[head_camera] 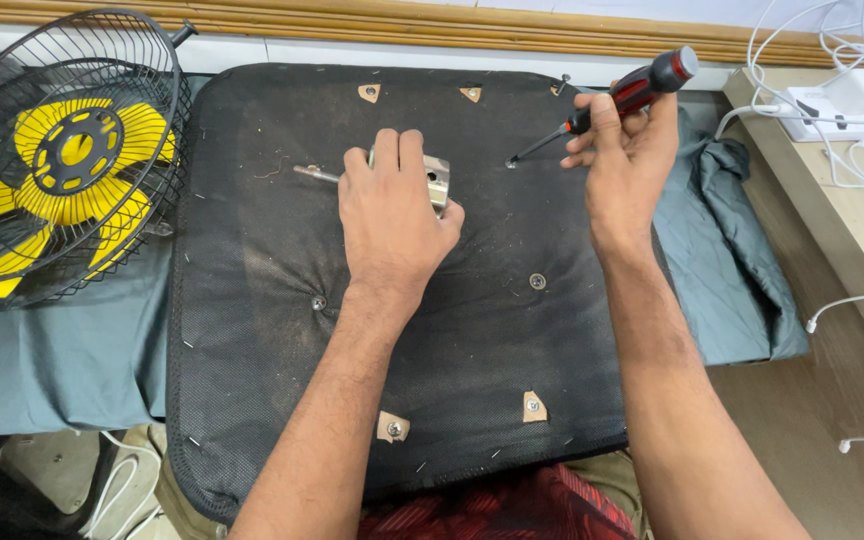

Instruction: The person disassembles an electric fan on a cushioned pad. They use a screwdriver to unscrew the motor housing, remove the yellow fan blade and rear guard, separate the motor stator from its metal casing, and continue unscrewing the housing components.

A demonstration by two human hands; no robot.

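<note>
A black padded seat base (282, 300) lies underside-up across the middle of the frame on a grey cloth (62, 370). The left hand (392, 215) rests at its upper centre, fingers curled down over a small metal bracket (438, 180), pressing it onto the fabric; a thin metal rod (314, 174) sticks out to the left from under the hand. The right hand (624, 165), at upper right, has its fingers closed round the red-and-black handle of a screwdriver (607, 107), whose shaft slants down and left so the tip meets a screw (511, 162) in the fabric just right of the bracket. Two more screws (537, 281) show lower on the base, with tan tabs (534, 406) near its edges. A black-caged fan (62, 160) with yellow blades stands at the left edge, and a white power strip (852, 105) with cables sits on the table at upper right. As I judge it, the slanted driver is the main risk: meeting the screw at an angle, the tip could ride out of the head and skid across the fabric toward the left hand, which lies close by. The bracket could also shift if the pressing fingers ease. The base's near edge overhangs toward the person's lap, so hard downward pressure might tip it.
</note>
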